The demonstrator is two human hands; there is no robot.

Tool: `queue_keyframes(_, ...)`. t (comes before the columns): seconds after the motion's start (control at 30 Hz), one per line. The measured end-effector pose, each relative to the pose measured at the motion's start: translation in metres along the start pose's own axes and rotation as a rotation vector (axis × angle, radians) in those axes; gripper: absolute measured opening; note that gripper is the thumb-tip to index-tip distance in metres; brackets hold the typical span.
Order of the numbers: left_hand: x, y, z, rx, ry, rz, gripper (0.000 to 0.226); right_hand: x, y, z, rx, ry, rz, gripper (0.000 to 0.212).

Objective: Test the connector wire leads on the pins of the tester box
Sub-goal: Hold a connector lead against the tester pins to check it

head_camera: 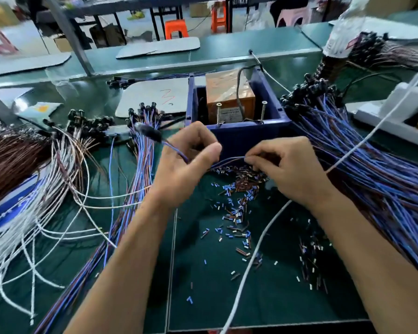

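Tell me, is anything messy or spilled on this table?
Yes. Lots of tiny cut wire bits, blue, brown and white, lie scattered over the green mat in front of the blue tester box, under both hands. They look like trimmings left loose, not sorted. The wire bundles beside them sprawl untidily too.

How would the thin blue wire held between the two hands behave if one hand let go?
The blue wire sags between the left hand and right hand, so probably floppy. Its black connector end might drop first.
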State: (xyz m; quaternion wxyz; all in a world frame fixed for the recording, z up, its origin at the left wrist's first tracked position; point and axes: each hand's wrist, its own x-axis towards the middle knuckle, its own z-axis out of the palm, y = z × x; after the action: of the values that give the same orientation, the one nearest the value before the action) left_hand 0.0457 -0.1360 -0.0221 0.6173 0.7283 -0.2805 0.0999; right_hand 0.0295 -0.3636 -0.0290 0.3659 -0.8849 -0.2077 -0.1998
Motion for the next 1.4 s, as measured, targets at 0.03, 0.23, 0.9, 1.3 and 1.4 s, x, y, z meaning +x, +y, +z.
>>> queue_keyframes(0.03,-0.002,-0.002,0.011,0.172,-0.026,0.07,0.013,-0.001,0.001,0.0,0.006,-0.015,-0.008,0.006)
queue_keyframes(0.23,-0.005,-0.014,0.034,0.598,-0.112,0.267,0.029,-0.003,0.004,0.006,0.203,-0.034,0.048,0.006)
queue_keyframes(0.9,-0.002,-0.028,0.023,0.078,-0.061,-0.144,0.003,-0.002,0.014,0.01,0.479,-0.031,0.283,0.018)
queue_keyframes(1.3,-0.001,-0.016,0.007,-0.077,-0.087,-0.208,0.009,-0.002,0.02,-0.004,0.607,0.171,0.293,0.022)
queue_keyframes(1.4,0.0,-0.013,0.01,-0.194,-0.04,-0.252,0.012,-0.004,0.02,-0.003,0.482,0.144,0.254,0.011)
